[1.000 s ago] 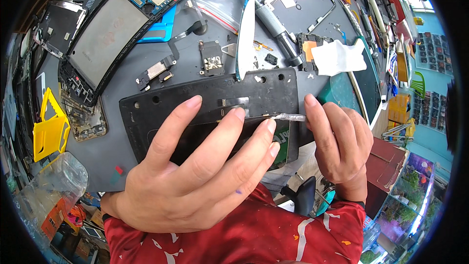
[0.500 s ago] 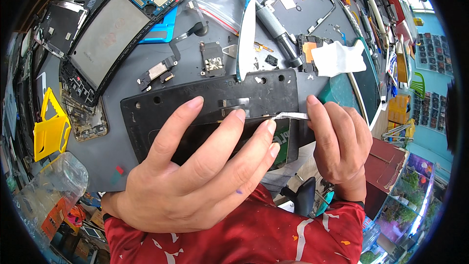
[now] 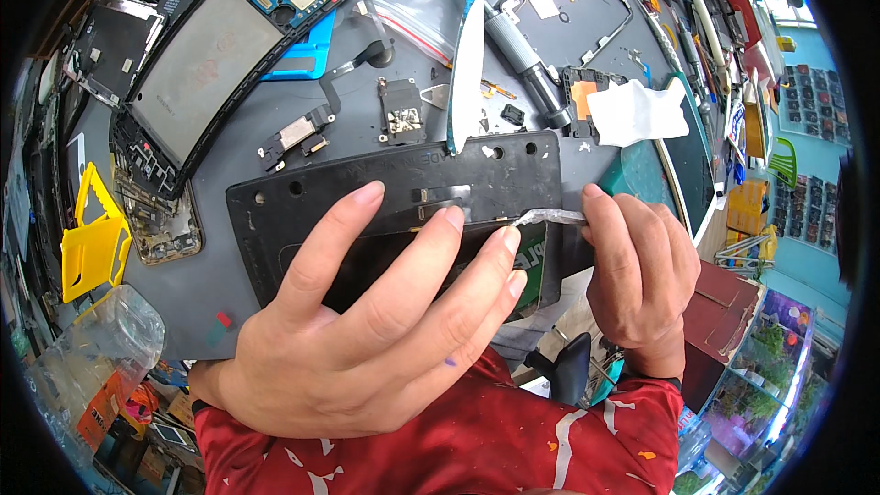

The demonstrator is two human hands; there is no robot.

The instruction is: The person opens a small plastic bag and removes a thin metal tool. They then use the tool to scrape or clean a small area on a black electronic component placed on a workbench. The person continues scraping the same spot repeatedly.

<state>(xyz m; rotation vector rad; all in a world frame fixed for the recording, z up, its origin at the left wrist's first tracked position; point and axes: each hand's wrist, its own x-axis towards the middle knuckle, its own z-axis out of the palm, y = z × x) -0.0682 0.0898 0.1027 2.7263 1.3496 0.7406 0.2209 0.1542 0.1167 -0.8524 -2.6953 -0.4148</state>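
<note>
A black, slab-like work holder (image 3: 353,174) with round holes lies in front of me. On it, mostly under my left hand (image 3: 376,330), is a dark, glossy flat panel (image 3: 367,252), perhaps a phone screen. The left fingers are spread, their tips resting on the panel and holder. By the middle fingertip lies a small dark flex cable (image 3: 446,194). My right hand (image 3: 637,266) pinches a thin, bent silvery strip or tool (image 3: 555,216). Its far end meets the panel's upper edge beside my left ring fingertip. I cannot tell its exact kind.
Opened phone frames (image 3: 206,64) lie at left, by a yellow plastic holder (image 3: 94,238). Beyond the slab are a white-and-blue blade-like tool (image 3: 466,64), a grey-handled screwdriver (image 3: 515,46), a zip bag (image 3: 403,14) and small phone parts. White tissue (image 3: 639,112) sits at right.
The silvery strip and my right hand have shifted very slightly right. My left hand stays spread in nearly the same place.
</note>
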